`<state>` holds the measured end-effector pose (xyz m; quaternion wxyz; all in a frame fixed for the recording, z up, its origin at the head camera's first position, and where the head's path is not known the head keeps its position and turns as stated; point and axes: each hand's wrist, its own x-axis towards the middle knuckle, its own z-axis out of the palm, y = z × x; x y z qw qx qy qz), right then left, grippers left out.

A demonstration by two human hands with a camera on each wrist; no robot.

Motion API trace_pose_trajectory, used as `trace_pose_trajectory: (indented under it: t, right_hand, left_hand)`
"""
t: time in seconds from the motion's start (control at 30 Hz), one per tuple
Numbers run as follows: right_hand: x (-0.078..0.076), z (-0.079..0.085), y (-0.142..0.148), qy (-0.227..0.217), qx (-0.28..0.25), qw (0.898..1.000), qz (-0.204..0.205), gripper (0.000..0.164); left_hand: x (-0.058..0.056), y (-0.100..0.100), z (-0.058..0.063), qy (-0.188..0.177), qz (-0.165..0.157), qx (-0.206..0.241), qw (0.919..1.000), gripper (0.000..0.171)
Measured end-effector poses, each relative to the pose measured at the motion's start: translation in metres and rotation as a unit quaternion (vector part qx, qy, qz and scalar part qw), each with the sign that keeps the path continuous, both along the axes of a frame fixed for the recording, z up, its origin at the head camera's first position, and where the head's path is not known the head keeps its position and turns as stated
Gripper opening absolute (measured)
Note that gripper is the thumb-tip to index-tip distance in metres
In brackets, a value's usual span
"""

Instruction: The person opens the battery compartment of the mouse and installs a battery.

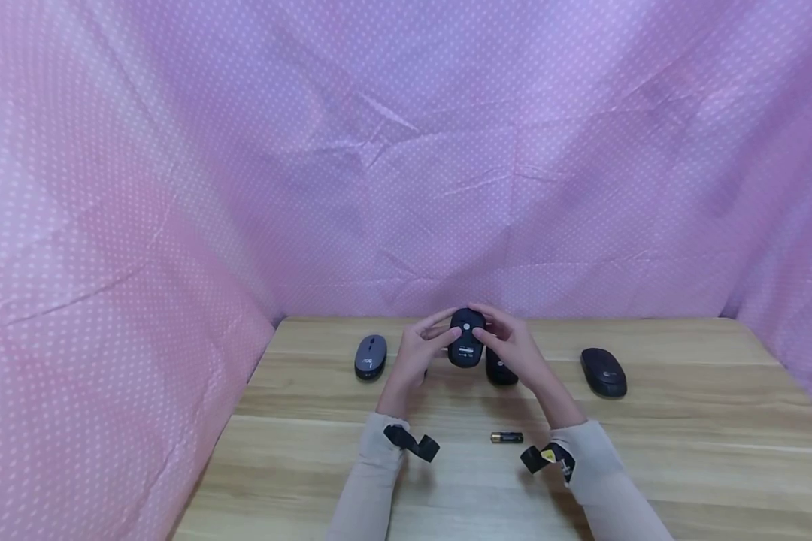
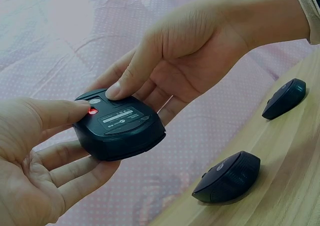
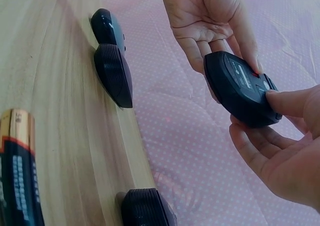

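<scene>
A black computer mouse point(image 1: 467, 349) is held up above the table between both hands, its underside with a label turned toward me. My left hand point(image 1: 413, 357) grips it from the left, thumb on the underside and fingers behind. From the other side my right hand point(image 1: 524, 357) holds it the same way, its thumb pressing the underside, as the left wrist view shows. A red light point(image 2: 93, 111) glows on the underside by the left thumb. Below, on the table, lies a single battery point(image 1: 507, 437), gold at one end and black along its body.
On the wooden table point(image 1: 690, 466) stand a grey mouse point(image 1: 371, 356) at left, a black mouse point(image 1: 501, 370) partly behind the right hand, and another black mouse point(image 1: 604, 372) at right. The right wrist view shows a further dark mouse point(image 3: 114, 75). Pink dotted cloth point(image 1: 406, 188) hangs around the table.
</scene>
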<state>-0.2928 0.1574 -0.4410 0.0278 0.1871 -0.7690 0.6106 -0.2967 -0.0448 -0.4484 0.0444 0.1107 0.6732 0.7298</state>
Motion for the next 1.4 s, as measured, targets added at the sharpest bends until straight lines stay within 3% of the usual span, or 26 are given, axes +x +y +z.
trace_pose_trajectory:
  t: [0.23,0.43,0.7,0.87,1.07,1.27,1.4]
  right_hand:
    - [0.001,0.002,-0.001,-0.003,-0.012,1.000,-0.007,0.045]
    - [0.002,-0.001,-0.004,-0.005,-0.032,0.999,-0.013,0.041]
    - [0.002,-0.001,-0.004,-0.043,-0.050,0.997,-0.039,0.043]
    - [0.001,0.001,-0.001,-0.096,-0.044,0.993,-0.050,0.044]
    - [0.000,0.003,0.006,-0.146,-0.011,0.989,-0.017,0.045]
    - [-0.001,0.002,0.009,-0.161,-0.018,0.987,0.014,0.047]
    - [0.000,0.000,0.011,-0.157,-0.024,0.987,0.029,0.046]
  left_hand:
    - [0.000,0.001,0.003,-0.004,0.004,-0.010,0.9999,0.043]
    - [0.001,0.003,0.001,-0.018,0.002,0.006,0.9998,0.044]
    - [0.002,0.008,0.002,-0.009,0.004,0.018,0.9998,0.046]
    - [0.003,0.008,0.002,-0.016,0.015,0.012,0.9997,0.045]
    - [0.003,0.008,0.002,-0.033,0.014,0.000,0.9994,0.045]
    - [0.001,0.004,0.000,-0.052,0.013,-0.036,0.9979,0.044]
    - [0.002,0.000,0.001,-0.058,-0.013,-0.044,0.9973,0.050]
